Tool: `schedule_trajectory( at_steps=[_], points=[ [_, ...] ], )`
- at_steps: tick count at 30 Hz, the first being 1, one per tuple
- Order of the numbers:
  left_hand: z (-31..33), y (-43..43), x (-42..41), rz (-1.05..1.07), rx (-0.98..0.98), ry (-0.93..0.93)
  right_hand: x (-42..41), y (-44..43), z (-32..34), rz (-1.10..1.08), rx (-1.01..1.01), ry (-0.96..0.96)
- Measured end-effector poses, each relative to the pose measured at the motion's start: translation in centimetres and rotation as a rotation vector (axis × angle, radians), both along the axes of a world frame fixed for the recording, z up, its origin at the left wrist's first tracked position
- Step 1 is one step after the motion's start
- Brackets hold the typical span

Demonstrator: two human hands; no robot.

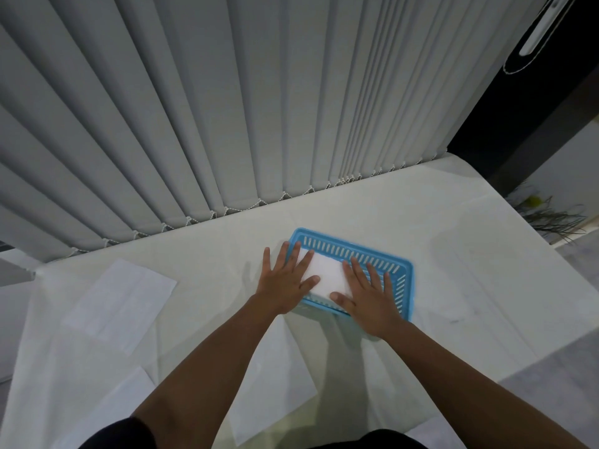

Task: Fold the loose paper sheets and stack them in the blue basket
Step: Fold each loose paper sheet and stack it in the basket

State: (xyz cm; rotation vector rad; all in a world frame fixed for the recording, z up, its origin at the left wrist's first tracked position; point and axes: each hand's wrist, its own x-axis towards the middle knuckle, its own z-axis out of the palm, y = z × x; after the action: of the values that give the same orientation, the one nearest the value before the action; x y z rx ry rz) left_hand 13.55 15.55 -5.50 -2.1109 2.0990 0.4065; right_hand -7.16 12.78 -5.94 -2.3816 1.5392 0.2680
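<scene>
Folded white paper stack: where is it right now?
In the head view, the folded white paper stack lies inside the blue plastic basket, centre-right on the table, pressed flat under the left hand and right hand.

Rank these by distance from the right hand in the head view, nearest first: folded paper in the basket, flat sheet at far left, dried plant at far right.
1. Folded paper, under the right hand.
2. Dried plant, off the table's right edge.
3. Flat sheet, far left.
</scene>
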Motion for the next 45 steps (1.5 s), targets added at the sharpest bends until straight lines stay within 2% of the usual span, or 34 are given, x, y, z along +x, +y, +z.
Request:
schedule_trajectory(
  at_steps=[6,11,17,21,26,30,34,40,45],
  points=[
    [-0.3,-0.4,0.1,-0.017,0.024,0.004,-0.2,0.0,-0.1,0.002,0.028,-0.005],
    [-0.4,0.1,0.6,0.034,-0.066,0.092,-0.2,0.3,0.4,-0.027,-0.021,-0.071],
    [-0.3,3.8,2.3,0.364,-0.276,0.295,1.7,1.6,2.3,0.035,-0.195,-0.24],
    [-0.9,7.1,3.6,0.512,-0.23,0.239,4.9,2.8,2.9,0.182,-0.382,-0.34],
    [-1.9,11.6,4.6,0.618,-0.123,0.174,8.9,4.8,2.2,0.41,-0.274,-0.39],
    [-2.4,15.0,4.6,0.646,-0.085,0.233,11.5,6.5,0.7,0.556,-0.109,-0.267],
    [-2.6,16.7,4.6,0.644,-0.067,0.266,12.8,7.4,-1.0,0.538,-0.046,-0.08],
    [-2.4,16.6,5.3,0.706,-0.054,0.329,13.7,7.3,-1.4,0.535,-0.098,-0.012],
    [-1.6,16.2,6.3,0.718,-0.198,0.343,13.6,6.9,-1.0,0.517,-0.119,-0.146]
  ],
)
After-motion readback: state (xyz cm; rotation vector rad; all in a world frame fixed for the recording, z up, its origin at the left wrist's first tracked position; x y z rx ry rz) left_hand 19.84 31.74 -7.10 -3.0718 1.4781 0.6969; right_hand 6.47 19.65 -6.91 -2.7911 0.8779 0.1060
